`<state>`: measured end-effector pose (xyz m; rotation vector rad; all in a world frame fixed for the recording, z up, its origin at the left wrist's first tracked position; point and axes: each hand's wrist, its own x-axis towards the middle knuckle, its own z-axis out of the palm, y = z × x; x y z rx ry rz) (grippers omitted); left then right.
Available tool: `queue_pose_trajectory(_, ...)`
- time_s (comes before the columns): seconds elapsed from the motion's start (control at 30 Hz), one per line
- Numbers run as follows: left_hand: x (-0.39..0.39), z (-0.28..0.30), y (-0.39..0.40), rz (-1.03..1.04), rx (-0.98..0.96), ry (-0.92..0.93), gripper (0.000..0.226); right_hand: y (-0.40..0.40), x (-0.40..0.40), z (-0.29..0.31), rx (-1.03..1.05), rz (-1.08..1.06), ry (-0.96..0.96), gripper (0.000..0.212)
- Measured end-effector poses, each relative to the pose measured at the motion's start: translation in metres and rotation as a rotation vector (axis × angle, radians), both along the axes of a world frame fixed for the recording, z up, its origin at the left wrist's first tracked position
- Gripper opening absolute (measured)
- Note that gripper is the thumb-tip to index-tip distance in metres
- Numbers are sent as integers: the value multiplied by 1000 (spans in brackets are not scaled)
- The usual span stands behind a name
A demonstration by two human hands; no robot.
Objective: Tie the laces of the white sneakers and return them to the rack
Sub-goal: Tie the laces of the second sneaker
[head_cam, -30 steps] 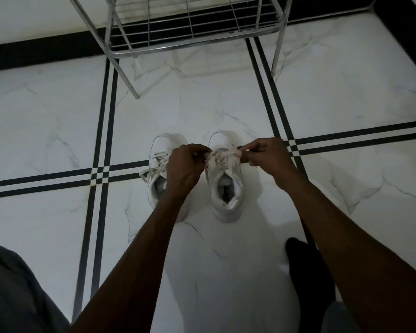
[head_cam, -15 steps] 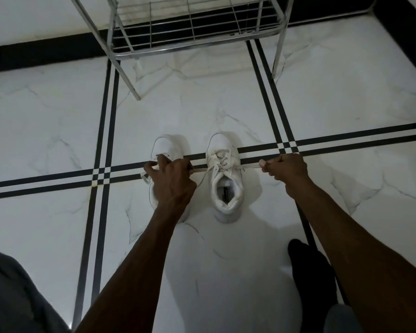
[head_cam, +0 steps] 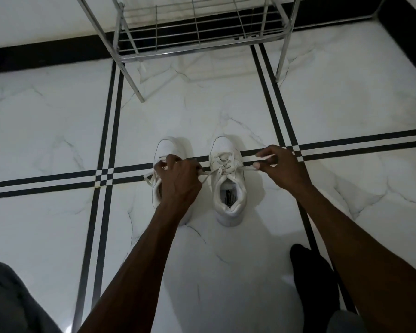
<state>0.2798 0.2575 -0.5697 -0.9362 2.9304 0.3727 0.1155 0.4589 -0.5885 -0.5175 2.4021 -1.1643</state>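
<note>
because the knot on the right sneaker needs tightening, each hand pinches a lace end: left hand clenched over the other sneaker, right hand pulling outward. both shoes sit on the floor, toes toward the empty rack.

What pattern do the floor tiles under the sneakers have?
White marble floor tiles with grey veins, bordered by paired black stripes; clearest in the head view.

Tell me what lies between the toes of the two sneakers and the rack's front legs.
In the head view, only bare marble floor lies between the sneakers and the rack; no object sits there.
</note>
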Motion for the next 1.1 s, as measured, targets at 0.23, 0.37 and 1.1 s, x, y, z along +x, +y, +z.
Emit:
queue_pose_trajectory(0.23, -11, -17, 16, -49, 267, 49, 36, -19, 20, -15, -40, 311, 56, 19)
queue_pose_trajectory(0.37, -13, -21, 19, 78, 257, 120, 20, -24, 29, -14, -24, 250, 171, 12)
queue_pose_trajectory(1.1, -2, -30, 9, -98, -12, 213, 14, -29, 32, -24, 271, 200, 270, 12)
